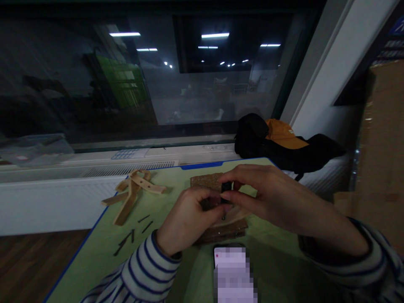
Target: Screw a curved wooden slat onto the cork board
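My right hand (268,191) pinches a short black cylindrical piece (226,186) upright between thumb and fingers. Just below, the thumb and fingers of my left hand (192,214) close round its lower end. A thin dark metal tip (224,217) sticks out under those fingertips; whether it belongs to the black piece or is a separate screw, I cannot tell. Beneath both hands lies a pale curved wooden part (236,215), largely covered by them. It rests over brown wrapped padding (205,181).
Several joined wooden pieces (134,193) lie at the table's left edge, with several dark screws (126,242) nearer me. A lit phone (235,273) lies in front. Behind the green table (170,269) are a radiator (63,206) and a black bag (252,139) with an orange cap (285,134); cardboard (381,168) stands right.
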`<state>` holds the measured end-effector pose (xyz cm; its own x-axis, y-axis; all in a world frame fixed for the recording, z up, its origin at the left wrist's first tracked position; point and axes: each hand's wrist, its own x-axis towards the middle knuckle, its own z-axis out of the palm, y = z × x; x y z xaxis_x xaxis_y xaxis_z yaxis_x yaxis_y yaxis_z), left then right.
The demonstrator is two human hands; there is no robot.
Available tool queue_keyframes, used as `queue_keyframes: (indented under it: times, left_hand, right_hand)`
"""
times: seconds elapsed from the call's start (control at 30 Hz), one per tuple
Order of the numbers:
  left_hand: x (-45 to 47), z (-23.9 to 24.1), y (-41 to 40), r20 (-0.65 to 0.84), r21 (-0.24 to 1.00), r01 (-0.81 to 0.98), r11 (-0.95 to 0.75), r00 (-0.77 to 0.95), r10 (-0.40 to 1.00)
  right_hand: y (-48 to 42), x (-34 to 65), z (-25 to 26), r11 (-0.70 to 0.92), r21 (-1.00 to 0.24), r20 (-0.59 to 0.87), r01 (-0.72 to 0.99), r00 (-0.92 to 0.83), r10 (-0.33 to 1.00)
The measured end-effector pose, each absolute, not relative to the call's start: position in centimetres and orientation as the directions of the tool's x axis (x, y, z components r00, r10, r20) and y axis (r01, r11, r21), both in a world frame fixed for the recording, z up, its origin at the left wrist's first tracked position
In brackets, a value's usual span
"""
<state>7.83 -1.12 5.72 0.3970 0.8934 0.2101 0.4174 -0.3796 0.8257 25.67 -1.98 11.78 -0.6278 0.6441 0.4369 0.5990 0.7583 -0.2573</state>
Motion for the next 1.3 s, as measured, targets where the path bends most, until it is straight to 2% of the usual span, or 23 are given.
queue_keyframes:
  times: [0.2, 0.73, 1.07, 1.3]
  left_hand:
    - [7.77, 5.64, -0.99, 0.212, 0.822, 0.432, -0.37, 0.371, 0.904]
    - [7.91, 5.88, -1.16, 0.25, 0.814, 0.39, -0.431, 0.435, 0.865]
    - [7.94, 6.15, -1.42, 0.231, 0.823, 0.364, -0.436, 0.487, 0.842]
    - [7.93, 5.64, -1.15, 0.228, 0.799, 0.446, -0.403, 0.395, 0.89]
  right_hand:
    - [-2.02, 25.63, 11.76, 0.772, -0.261, 0.452, 0.579, -0.634, 0.628]
    - [-2.12, 25.67, 11.75, 0.783, -0.292, 0.432, 0.549, -0.655, 0.62]
    - [-2.15, 25.65, 11.64, 0.741, -0.289, 0.41, 0.606, -0.621, 0.668]
    - [-1.97, 25.71, 11.53, 0.723, -0.282, 0.404, 0.631, -0.606, 0.686]
